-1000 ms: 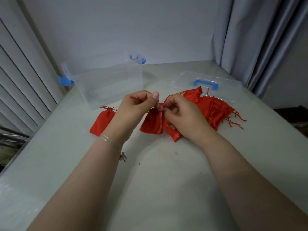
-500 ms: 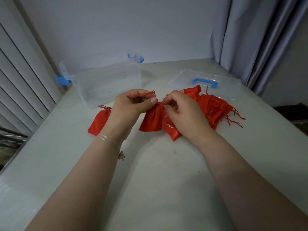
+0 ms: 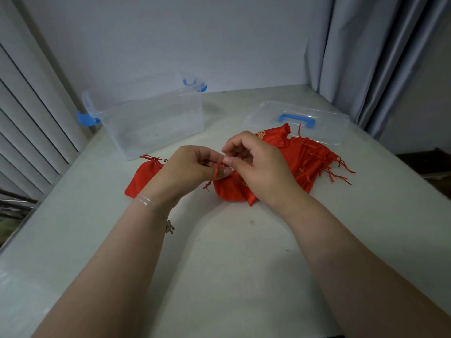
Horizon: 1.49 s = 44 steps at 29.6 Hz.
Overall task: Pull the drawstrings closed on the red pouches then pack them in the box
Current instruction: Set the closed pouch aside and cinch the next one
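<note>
Both hands meet over the middle of the table. The left hand has its fingers curled in & pinches a thin red drawstring w/ thumb and fingertips; the string's knotted end hangs down just below the hand. The right hand is right beside it, fingers bent, thumb and first finger pinching at the top of the same string. The 2 hands touch or nearly touch at the fingertips, can't tell which.

Under the hands lies a red pouch on the table, its top hidden by the fingers. To the left, partly behind the left wrist, lies another red pouch w/ its top pulled tight. To the right sits a pile of red pouches, strings sticking out all over.

The clear plastic box w/ blue clips stands at the back left, no pouch in it. Its clear lid w/ a blue handle lies flat at the back right, just behind the pile. A thin clear bracelet is on the left wrist. Grey curtain on the right.
</note>
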Motion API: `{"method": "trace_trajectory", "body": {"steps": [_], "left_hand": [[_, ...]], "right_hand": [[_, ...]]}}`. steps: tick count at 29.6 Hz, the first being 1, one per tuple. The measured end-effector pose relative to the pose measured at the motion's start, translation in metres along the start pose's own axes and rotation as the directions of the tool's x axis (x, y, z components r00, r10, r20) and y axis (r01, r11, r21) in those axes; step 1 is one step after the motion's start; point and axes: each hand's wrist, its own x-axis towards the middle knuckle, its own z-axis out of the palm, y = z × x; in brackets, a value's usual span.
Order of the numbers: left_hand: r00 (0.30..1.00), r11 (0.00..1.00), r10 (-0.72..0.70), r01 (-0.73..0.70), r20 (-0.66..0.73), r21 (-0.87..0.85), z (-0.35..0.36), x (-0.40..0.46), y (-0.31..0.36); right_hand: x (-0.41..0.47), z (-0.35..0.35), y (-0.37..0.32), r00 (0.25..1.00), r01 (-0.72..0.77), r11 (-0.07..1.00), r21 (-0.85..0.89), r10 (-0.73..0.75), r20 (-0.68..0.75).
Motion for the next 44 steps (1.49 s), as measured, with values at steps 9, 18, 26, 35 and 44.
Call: {"method": "trace_trajectory", "body": {"steps": [9,18,26,35,44], "left_hand": [[0.997,0.994,0.045,-0.050,-0.058,-0.099,0.005,-0.001,0.002],[1.000,0.965,-0.006,0.004,-0.006,-0.263,0.004,0.000,0.003],[0.998,0.957,-0.028,0.009,-0.059,-0.290,0.007,0.002,0.003],[0.988,0.947,-0.018,-0.032,-0.150,-0.320,0.020,0.002,0.002],[0.986,0.943,-0.068,0.015,-0.149,-0.332,0.017,0.002,0.000]], "right_hand": [[0.006,-0.006,0.003,0.995,-0.081,0.979,0.188,0.091,-0.046],[0.007,-0.005,0.010,0.985,-0.165,0.954,0.252,0.174,-0.013],[0.002,0.026,0.016,0.971,-0.141,0.986,0.086,0.155,-0.182],[0.005,0.030,0.013,0.794,-0.423,0.487,0.764,0.605,0.055],[0.003,0.023,0.012,0.959,-0.199,0.968,0.151,0.224,-0.176]]}}
